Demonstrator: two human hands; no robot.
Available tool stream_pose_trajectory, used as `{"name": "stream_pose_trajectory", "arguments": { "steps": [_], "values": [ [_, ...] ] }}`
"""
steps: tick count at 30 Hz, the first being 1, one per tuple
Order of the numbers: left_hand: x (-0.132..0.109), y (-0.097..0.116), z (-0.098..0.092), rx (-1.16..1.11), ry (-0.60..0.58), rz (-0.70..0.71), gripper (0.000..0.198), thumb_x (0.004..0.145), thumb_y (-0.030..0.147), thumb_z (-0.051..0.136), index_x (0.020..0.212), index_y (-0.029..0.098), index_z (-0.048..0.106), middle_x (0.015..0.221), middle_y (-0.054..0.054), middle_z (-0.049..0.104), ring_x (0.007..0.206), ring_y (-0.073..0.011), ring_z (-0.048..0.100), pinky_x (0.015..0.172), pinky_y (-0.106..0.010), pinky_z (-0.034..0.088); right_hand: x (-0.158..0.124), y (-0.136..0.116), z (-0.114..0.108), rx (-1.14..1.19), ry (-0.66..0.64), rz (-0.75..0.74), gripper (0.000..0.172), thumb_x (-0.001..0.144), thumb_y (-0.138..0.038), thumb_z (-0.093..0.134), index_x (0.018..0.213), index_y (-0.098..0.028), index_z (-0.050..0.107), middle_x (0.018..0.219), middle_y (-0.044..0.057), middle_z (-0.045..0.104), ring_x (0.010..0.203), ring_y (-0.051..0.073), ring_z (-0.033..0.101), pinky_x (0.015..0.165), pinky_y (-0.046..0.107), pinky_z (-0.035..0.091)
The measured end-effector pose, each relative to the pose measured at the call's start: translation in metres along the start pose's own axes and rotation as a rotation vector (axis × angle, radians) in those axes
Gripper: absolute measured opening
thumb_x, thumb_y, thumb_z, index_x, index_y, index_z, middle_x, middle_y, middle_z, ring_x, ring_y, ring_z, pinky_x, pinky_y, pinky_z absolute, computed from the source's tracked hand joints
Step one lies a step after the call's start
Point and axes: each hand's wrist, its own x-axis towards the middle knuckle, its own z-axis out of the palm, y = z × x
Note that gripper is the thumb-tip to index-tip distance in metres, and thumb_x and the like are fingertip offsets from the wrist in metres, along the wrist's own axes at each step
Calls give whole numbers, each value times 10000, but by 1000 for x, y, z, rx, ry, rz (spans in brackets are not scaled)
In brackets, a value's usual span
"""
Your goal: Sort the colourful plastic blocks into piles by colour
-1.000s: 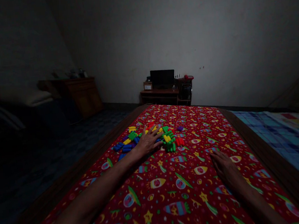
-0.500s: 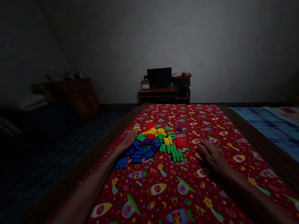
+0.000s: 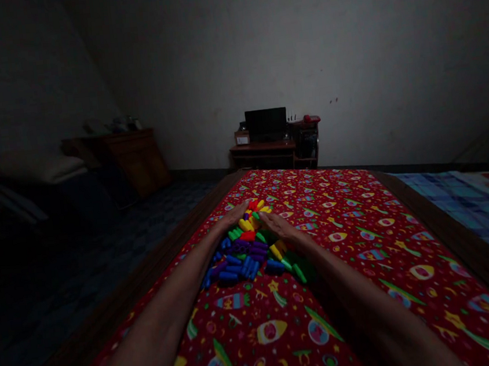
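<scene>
So the big change in the last half second is our right hand [image 3: 281, 228]. It was off to the right over bare cloth, and now it's in along the right side of the block pile [image 3: 245, 236]. Our left hand [image 3: 235, 214] was already at the left edge, and it's now reaching further up that side. Both hands are on the job, basically walling the blocks in.

Neither hand is clamped on anything as far as we can see: both are stretched out fairly flat, fingers long and not curled round a block. The fingertips point at each other near the far end but don't meet, and a few red blocks [image 3: 253, 205] and yellow ones poke out around that gap.

The pile itself sits on the red cloth [image 3: 339, 214], between our forearms, and looks narrower than it did. The loose purple and red pieces that were out on the right aren't visible there now; we can't tell if they're under the hand or mixed in. A green block [image 3: 299, 273] is right by our right forearm, partly in shadow. We'd call that real progress on bunching things up, though the near side has no hand across it.
</scene>
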Motion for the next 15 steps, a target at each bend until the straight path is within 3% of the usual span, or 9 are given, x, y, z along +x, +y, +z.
{"name": "stream_pose_trajectory", "arguments": {
  "steps": [3,6,11,13,15],
  "values": [
    [-1,13,-1,-58,-81,12,738,894,671,241,1275,154,603,1315,-107,619,1242,-254,550,1035,-363,430,-11,-25,0,39,-94,-48,676,938,-655,207,1013,-157,657,926,65,671,920,206,597,867,342,469],
    [-19,28,-13,-102,-131,45,717,867,693,316,1224,163,642,1266,-90,654,1205,-256,571,1013,-342,446,-28,-46,-8,55,-160,-77,680,934,-653,242,1124,-154,663,948,62,675,958,218,596,865,345,465],
    [-81,50,-32,-109,-218,214,631,887,624,355,1181,160,665,1229,-90,672,1108,-246,617,962,-344,482,-56,-73,-12,54,-301,-93,697,926,-651,279,1149,-132,688,865,36,685,816,203,619,745,314,484],
    [-111,54,-34,-68,-207,257,599,914,581,322,1178,168,665,1224,-85,674,1091,-240,623,972,-356,477,-69,-80,-13,78,-277,-130,659,915,-647,335,1108,-142,712,907,35,708,849,217,638,763,321,495],
    [-140,51,-37,-32,-132,256,576,934,549,300,1221,182,638,1257,-77,655,1141,-234,598,1015,-361,449,-86,-82,-17,93,-171,-143,610,919,-616,373,1089,-146,723,1038,62,716,970,250,647,842,350,500]
  ]
}}
